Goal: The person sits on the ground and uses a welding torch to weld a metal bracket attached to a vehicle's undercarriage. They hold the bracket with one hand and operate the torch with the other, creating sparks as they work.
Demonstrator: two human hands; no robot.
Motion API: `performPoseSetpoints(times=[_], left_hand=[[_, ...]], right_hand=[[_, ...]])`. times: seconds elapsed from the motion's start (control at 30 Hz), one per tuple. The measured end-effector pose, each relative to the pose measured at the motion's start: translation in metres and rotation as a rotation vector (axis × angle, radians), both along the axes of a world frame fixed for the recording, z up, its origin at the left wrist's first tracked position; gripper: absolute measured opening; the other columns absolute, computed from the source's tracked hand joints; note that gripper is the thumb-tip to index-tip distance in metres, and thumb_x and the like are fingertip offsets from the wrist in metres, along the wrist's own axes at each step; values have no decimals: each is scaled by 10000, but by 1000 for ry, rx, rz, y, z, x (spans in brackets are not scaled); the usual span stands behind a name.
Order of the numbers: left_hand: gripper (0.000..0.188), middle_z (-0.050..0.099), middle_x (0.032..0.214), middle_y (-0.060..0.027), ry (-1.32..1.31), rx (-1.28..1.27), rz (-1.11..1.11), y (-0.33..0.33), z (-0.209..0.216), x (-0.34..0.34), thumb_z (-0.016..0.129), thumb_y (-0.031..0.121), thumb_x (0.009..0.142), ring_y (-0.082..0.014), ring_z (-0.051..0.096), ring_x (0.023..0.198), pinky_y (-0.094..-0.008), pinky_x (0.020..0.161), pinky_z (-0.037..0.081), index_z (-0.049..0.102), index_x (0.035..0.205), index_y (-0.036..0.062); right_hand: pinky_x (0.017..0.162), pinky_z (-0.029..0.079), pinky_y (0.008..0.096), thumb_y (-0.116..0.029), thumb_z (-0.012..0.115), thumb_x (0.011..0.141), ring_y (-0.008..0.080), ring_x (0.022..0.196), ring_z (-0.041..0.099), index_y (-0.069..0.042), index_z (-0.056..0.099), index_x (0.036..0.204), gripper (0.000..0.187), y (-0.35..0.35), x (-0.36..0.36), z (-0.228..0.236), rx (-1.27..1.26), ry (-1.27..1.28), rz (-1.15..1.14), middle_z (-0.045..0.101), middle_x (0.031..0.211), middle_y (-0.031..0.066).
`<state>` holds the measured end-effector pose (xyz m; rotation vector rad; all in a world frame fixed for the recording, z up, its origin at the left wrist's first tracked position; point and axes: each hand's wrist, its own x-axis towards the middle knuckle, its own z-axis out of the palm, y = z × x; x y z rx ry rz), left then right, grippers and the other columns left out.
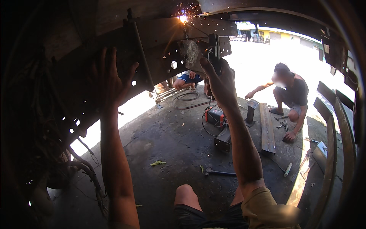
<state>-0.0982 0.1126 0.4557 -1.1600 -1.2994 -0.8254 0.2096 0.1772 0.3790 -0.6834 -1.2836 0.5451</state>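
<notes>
My right hand (223, 82) is raised and wrapped round a dark welding electrode holder (214, 42). A thin electrode (197, 29) runs from it up and left to a bright arc (183, 18), which throws sparks at the upper edge of a dark steel beam (160, 33). Just below the arc, a pale, rough metal piece (191, 52) stands against the beam. To the left, my left hand (114, 78) is spread against the dark steel frame, its thumb out and nothing in its grasp. Shadow hides part of those fingers.
An orange-and-black welding machine (215, 116) with cables stands on the floor. A hammer (221, 173) lies nearer me. On the right a person (291, 91) squats beside steel bars (267, 128) and tools; another person (187, 80) crouches beyond the beam. Cables (85, 168) hang at left.
</notes>
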Motion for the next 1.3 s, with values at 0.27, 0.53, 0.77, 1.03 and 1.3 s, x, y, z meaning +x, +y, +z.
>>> performPoseSetpoints(times=[0.27, 0.53, 0.77, 1.03, 1.3], left_hand=[[802, 564, 1525, -154, 137, 92, -9, -9, 7, 7, 635, 731, 943, -419, 515, 1391, -589, 1145, 405, 576, 1518, 176], [952, 353, 1718, -71, 18, 1, 14, 0, 1, -3, 512, 854, 918, -424, 369, 1529, -684, 1202, 285, 429, 1637, 234], [958, 328, 1730, -66, 2, -17, 13, 1, 0, -3, 517, 853, 916, -425, 355, 1537, -691, 1202, 282, 415, 1644, 240], [864, 455, 1643, -91, 37, 47, 19, -3, 0, 3, 666, 744, 906, -408, 408, 1491, -602, 1205, 328, 521, 1573, 215], [921, 436, 1663, -102, 69, 49, -2, 2, 4, -4, 468, 867, 929, -389, 392, 1519, -686, 1181, 308, 509, 1588, 224]], right_hand=[[844, 562, 394, -670, 789, 882, 211, 902, 715, -6, 666, 1246, 767, -14, -2, 3, 31, 91, 74, 728, 1006, 105], [939, 531, 424, -671, 781, 887, 244, 1052, 701, -32, 668, 1274, 756, 2, -1, 2, 49, 40, 15, 731, 1090, 130], [971, 523, 440, -685, 783, 874, 281, 1102, 705, -25, 649, 1308, 801, 3, -2, 3, 40, 26, 19, 730, 1163, 162], [604, 513, 278, -597, 804, 916, 83, 661, 625, 36, 651, 1172, 699, 5, -6, 5, 141, 16, -78, 676, 817, 72], [456, 465, 247, -595, 816, 904, 71, 567, 618, 5, 640, 1201, 692, 7, -7, 3, 212, 77, 11, 645, 757, 33]])
